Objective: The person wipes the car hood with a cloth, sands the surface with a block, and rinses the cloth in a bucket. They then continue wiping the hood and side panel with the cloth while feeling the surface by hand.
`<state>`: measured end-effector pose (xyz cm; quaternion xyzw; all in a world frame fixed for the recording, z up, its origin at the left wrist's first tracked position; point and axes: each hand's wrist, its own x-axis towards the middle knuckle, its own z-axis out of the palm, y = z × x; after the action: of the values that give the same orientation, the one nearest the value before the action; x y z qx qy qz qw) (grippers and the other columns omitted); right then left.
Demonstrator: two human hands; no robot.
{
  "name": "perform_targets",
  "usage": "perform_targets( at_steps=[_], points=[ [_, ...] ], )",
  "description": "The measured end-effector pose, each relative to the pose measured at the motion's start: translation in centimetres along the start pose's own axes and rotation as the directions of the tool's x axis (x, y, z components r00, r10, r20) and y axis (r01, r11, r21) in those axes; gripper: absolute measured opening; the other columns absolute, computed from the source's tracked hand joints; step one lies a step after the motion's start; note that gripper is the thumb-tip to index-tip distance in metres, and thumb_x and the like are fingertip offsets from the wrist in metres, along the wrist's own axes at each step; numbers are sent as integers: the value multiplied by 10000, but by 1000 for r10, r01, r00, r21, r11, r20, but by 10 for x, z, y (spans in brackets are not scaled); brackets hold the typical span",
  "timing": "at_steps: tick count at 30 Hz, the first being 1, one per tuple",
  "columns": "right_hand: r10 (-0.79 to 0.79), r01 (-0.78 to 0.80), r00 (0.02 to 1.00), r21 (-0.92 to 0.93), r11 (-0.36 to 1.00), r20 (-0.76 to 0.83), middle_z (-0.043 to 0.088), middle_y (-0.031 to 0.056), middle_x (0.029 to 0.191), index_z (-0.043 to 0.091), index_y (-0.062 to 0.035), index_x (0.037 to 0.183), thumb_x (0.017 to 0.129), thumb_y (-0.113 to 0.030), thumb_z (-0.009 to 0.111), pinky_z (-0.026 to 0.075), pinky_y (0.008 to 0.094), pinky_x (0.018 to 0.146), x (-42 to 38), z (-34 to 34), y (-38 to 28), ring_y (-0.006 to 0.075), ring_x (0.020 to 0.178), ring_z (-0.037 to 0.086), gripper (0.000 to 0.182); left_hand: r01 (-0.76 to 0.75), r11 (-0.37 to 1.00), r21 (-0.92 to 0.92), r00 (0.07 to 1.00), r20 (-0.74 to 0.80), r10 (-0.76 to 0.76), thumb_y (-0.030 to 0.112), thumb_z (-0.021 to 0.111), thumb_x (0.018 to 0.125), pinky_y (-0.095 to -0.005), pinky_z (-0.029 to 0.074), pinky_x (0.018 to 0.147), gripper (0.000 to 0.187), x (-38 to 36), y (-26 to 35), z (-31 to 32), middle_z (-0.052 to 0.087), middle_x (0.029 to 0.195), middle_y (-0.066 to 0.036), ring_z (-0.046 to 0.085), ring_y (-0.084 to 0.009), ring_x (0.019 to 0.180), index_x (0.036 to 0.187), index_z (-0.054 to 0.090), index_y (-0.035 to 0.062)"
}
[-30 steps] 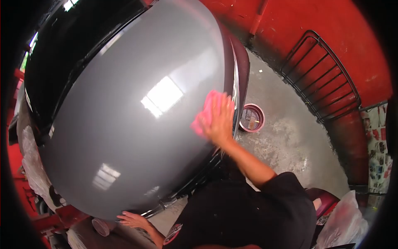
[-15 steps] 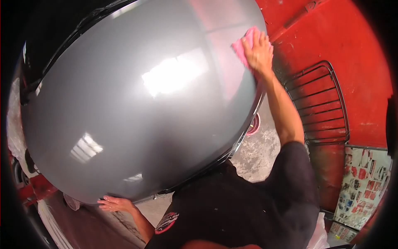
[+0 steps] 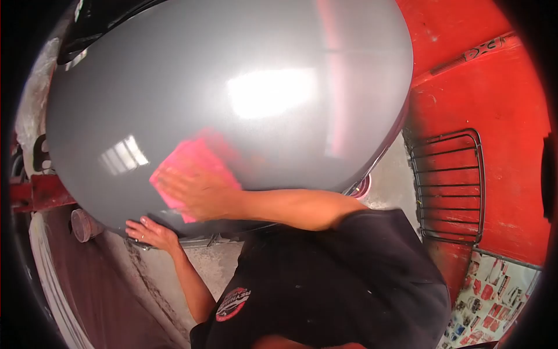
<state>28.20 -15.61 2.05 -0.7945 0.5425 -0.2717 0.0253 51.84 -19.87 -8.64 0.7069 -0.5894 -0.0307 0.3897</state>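
A glossy silver-grey car hood (image 3: 174,87) fills the upper middle of the head view, with bright light reflections on it. My right hand (image 3: 203,191), blurred by motion, presses a bright pink cloth (image 3: 200,152) against the hood's near left part. The cloth spreads out beyond the fingers on several sides. At the near left edge of the hood rests my left hand (image 3: 154,234), fingers apart and holding nothing; a ring shows on one finger.
To the right, a black wire rack (image 3: 447,181) stands against a red surface (image 3: 500,104). A small tub (image 3: 85,225) is below the hood's left edge, and another round container (image 3: 364,186) is on the floor near its right side. A picture-covered sheet (image 3: 494,291) lies lower right.
My right hand has swept the pink cloth from the hood's far right edge to its near left part. My left hand stays at the near edge. The view has shifted.
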Motion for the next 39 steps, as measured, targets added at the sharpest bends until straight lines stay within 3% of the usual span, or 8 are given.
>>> perform_targets(
  at_steps=[7,10,15,22,24,30,36,39],
  points=[
    [252,-251,968,123,960,11,374,122,1546,362,-97,1517,867,-370,631,158,532,1203,-60,-14,58,383,1435,304,754,-116,950,290,993,27,113,475,377,1038,-563,75,1196,679,9,-7,-11,129,1618,-270,107,-407,1508,1556,268,50],
    [888,-888,459,-23,459,-22,393,240,1509,319,4,1512,998,-413,493,235,458,1183,-93,-192,136,372,1413,362,685,-428,895,128,902,115,416,406,396,1033,-559,69,1198,642,21,6,-25,152,1625,-238,118,-393,1511,1563,265,69],
    [626,-968,239,-233,94,-742,429,293,1452,388,81,1432,992,-518,439,308,475,1136,-234,-249,358,423,1357,399,744,-471,877,100,869,225,441,386,421,1008,-550,56,1202,660,28,13,-23,171,1637,-184,125,-365,1517,1577,244,102],
    [348,-440,885,-308,844,-310,361,189,1551,323,-56,1527,756,-560,730,265,464,1176,-2,-80,175,375,1418,353,1007,-459,887,55,870,229,437,451,439,997,-550,58,1200,717,28,15,-25,165,1632,-209,134,-381,1512,1568,247,63],
    [335,-322,931,-103,941,147,388,155,1535,344,-96,1519,754,-595,712,252,481,1185,71,-51,89,338,1435,331,984,-466,882,68,866,236,440,460,439,997,-547,61,1200,721,26,15,-28,167,1631,-210,137,-383,1511,1567,248,62],
    [-323,308,939,-131,942,-117,484,101,1409,468,-96,1421,820,-474,650,130,618,1184,125,41,26,353,1422,315,733,-467,882,64,867,229,443,507,422,999,-534,66,1204,743,33,8,-24,172,1630,-208,143,-379,1510,1566,247,61],
    [711,-642,700,376,668,-69,647,152,1205,573,-114,1279,920,-406,580,493,462,829,28,-163,237,336,1014,635,463,-436,897,77,874,275,401,505,404,1006,-538,69,1203,738,31,12,-26,162,1632,-210,142,-380,1510,1564,245,49],
    [592,-827,479,-107,552,-648,675,181,1030,590,-121,1176,944,-407,604,513,479,781,-99,-238,379,371,896,651,368,-441,892,98,872,280,401,479,397,1009,-549,66,1198,733,29,14,-28,148,1630,-227,134,-401,1507,1560,236,23]
  ],
)
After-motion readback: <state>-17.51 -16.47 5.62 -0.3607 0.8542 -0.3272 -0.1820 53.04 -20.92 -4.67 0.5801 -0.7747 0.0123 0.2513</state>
